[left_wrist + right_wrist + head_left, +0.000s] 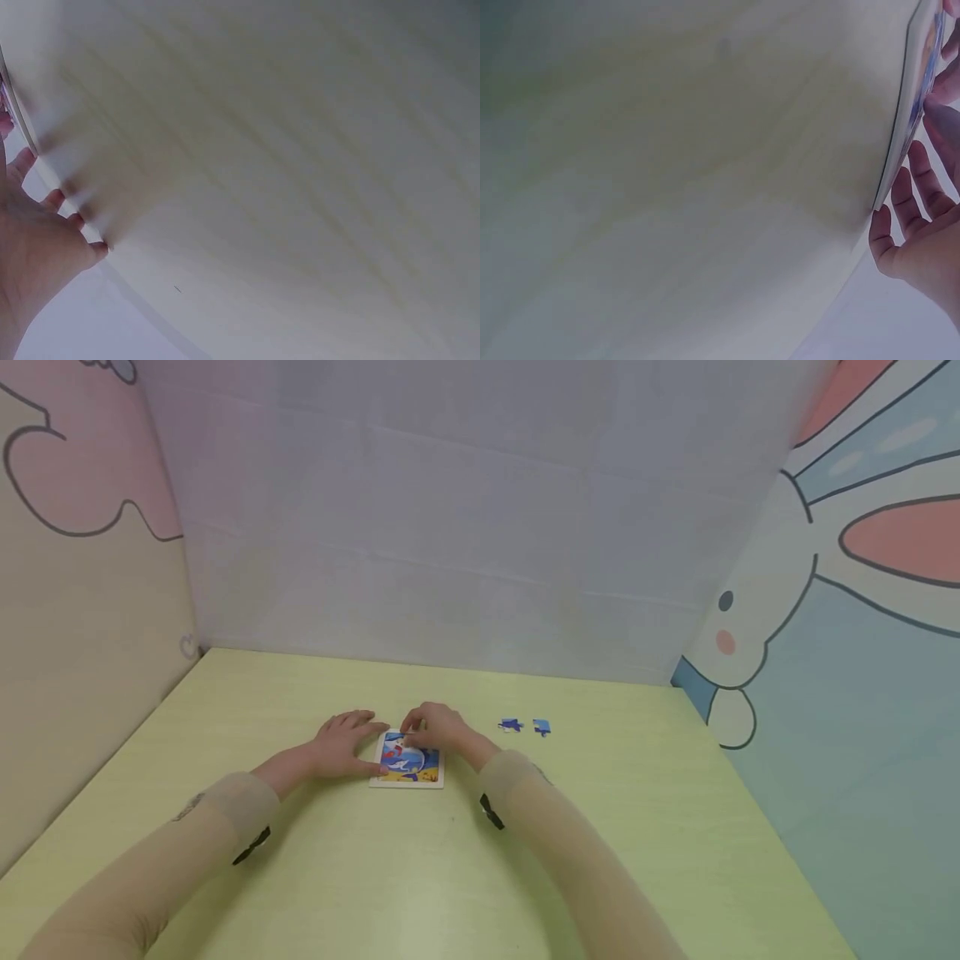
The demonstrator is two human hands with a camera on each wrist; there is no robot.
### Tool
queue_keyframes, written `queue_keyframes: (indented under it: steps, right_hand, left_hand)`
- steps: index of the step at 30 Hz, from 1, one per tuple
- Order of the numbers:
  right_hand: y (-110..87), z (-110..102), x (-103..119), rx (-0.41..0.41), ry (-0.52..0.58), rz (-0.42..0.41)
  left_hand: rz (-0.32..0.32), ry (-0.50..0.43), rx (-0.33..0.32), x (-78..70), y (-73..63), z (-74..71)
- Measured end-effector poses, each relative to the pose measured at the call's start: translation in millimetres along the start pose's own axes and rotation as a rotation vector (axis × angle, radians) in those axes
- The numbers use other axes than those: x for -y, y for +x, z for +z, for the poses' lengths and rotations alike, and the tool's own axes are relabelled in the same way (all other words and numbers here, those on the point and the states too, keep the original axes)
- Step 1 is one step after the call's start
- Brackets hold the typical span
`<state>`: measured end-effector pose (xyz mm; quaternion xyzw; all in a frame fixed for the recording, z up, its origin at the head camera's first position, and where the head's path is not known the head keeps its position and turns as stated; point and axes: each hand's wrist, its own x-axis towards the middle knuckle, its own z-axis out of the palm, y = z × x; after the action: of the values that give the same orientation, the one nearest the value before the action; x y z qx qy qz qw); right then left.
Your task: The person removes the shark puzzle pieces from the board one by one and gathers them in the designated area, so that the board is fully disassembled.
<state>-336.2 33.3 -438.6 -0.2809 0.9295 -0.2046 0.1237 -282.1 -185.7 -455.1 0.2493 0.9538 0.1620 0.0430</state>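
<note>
A small jigsaw puzzle in a white-edged tray (407, 786) lies on the table, its picture blue and yellow with a white sea animal. My left hand (343, 747) is spread at the tray's left side, the thumb over its lower left corner and the index finger at the upper left corner. Over the upper right of the puzzle is my right hand (441, 727), its fingers bent down with the fingertips at the picture. I cannot tell whether a piece is between them. In the right wrist view, fingers of the right hand (930, 232) show beside the tray's edge (900, 112).
Two loose puzzle pieces, one dark blue (512, 725) and one lighter blue (542, 726), lie to the right of my right hand. The pale yellow table (465, 877) meets a white back wall (450, 568), with cartoon-printed panels at both sides.
</note>
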Motion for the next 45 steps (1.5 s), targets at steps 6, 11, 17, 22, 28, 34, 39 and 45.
queue_keyframes:
  steps: [6,11,17,22,28,34,39,45]
  right_hand:
    - [2.1,3.7,1.3,-0.009,-0.057,0.027]
    - [0.5,2.7,2.7,-0.006,-0.064,0.042]
    - [-0.4,3.3,2.3,-0.018,-0.039,0.036]
    - [0.9,2.7,2.0,-0.031,0.01,0.028]
    - [2.5,1.3,1.6,-0.011,0.066,0.037]
    - [3.6,1.8,2.4,0.017,0.1,0.068]
    - [3.8,1.6,0.9,0.03,0.169,0.089]
    - [3.9,0.9,-2.1,0.028,0.233,0.085]
  left_hand:
    - [0.008,-0.002,0.003,-1.1,1.1,0.2]
    - [0.006,-0.013,0.008,-2.6,2.0,1.2]
    - [-0.001,-0.012,0.012,-2.4,2.1,1.9]
    - [0.003,-0.004,0.003,-0.5,2.6,1.7]
    - [0.007,0.004,-0.004,0.6,2.1,0.6]
    - [0.012,0.001,-0.006,1.9,2.8,1.7]
    - [0.007,-0.005,-0.002,1.5,2.6,1.8]
    - [-0.002,-0.006,0.005,1.8,2.7,1.7]
